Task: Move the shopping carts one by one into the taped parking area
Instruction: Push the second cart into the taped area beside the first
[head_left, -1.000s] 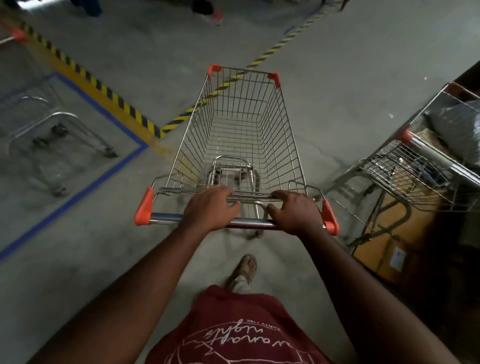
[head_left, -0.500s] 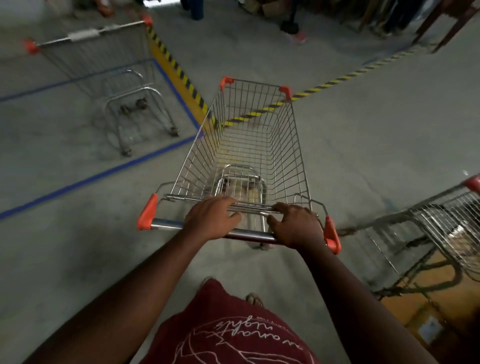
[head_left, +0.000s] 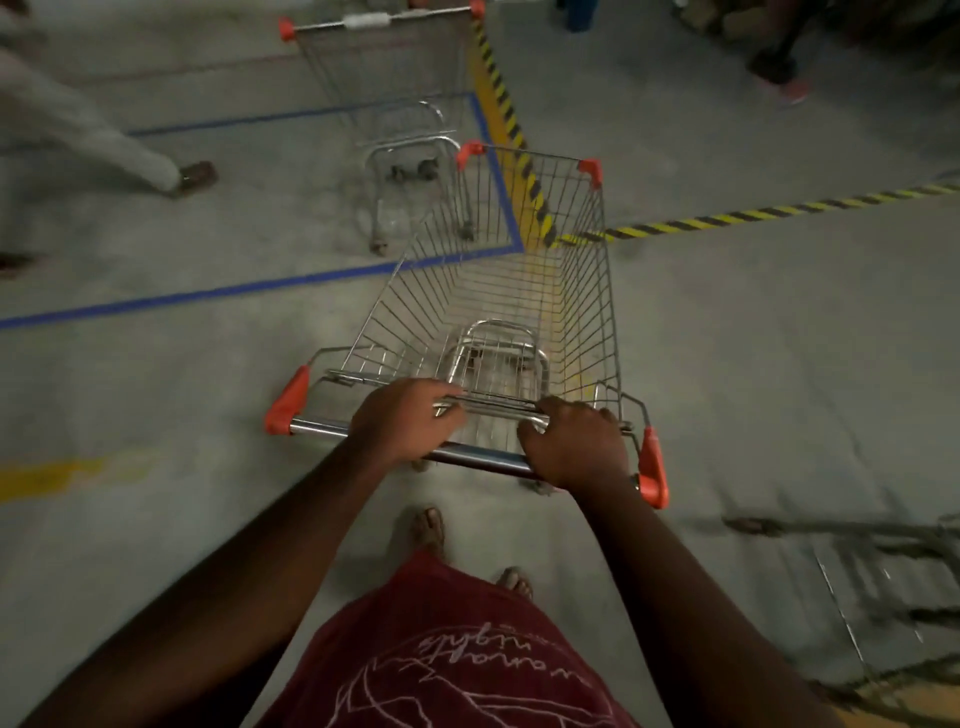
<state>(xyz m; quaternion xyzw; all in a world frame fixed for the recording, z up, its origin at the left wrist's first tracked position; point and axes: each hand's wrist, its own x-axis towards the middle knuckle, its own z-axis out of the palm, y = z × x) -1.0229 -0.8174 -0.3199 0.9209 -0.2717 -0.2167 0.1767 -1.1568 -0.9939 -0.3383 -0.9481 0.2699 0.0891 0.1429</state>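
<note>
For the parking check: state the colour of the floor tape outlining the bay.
Blue tape, clearest in the head view.

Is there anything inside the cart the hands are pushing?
No, the pushed cart has a bare wire basket, with only the floor showing through it.

Held shopping cart (head_left: 498, 291): wire basket, orange corner caps, chrome handle bar, upright, empty; its front end overlaps the near-right corner of the blue-taped parking area (head_left: 249, 287). Parked cart (head_left: 384, 78): same make, upright, wholly inside that area, just beyond the held cart's front-left corner.
</note>
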